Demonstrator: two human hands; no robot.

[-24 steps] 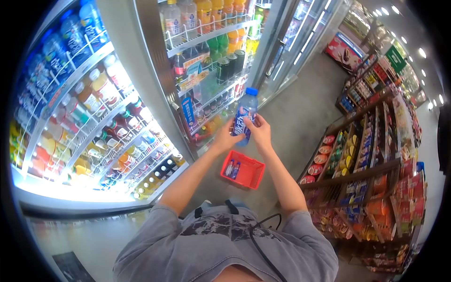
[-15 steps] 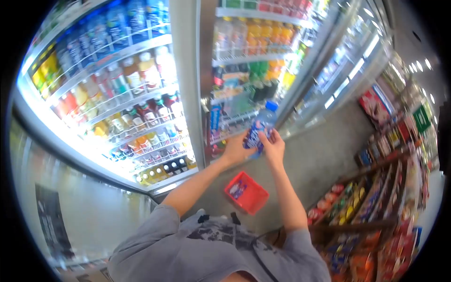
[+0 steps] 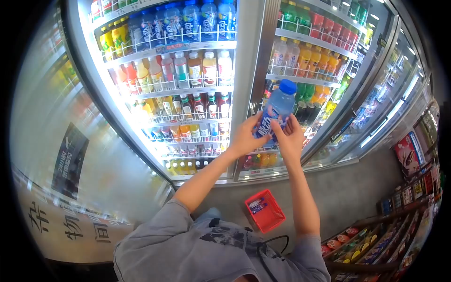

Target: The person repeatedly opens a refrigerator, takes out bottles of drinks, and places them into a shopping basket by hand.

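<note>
Between my hands is a blue drink bottle [image 3: 280, 104] with a blue cap, tilted with its cap up and to the right. Its label faces me. My left hand [image 3: 249, 136] is closed around the bottle's lower left side, thumb across the label. On the other side, my right hand [image 3: 290, 138] grips it with the thumb pressed on the label and fingers behind. Similar blue bottles [image 3: 190, 21] stand in a row on an upper shelf of the lit fridge, left of my hands. Below, a red basket [image 3: 272, 220] sits on the floor with small purple-and-white packages [image 3: 257, 205] inside.
The left fridge's glass door [image 3: 77, 155] stands open beside me. Rows of juice bottles [image 3: 195, 70] fill its shelves. Another glass-fronted fridge [image 3: 347, 94] is behind my hands. A snack rack [image 3: 366, 244] stands at the lower right, and a red-and-white box [image 3: 408, 150] beyond it.
The view has swung left and up, so the open fridge and its door now show more. Both hands still hold the bottle, which is now raised in front of the right fridge.
</note>
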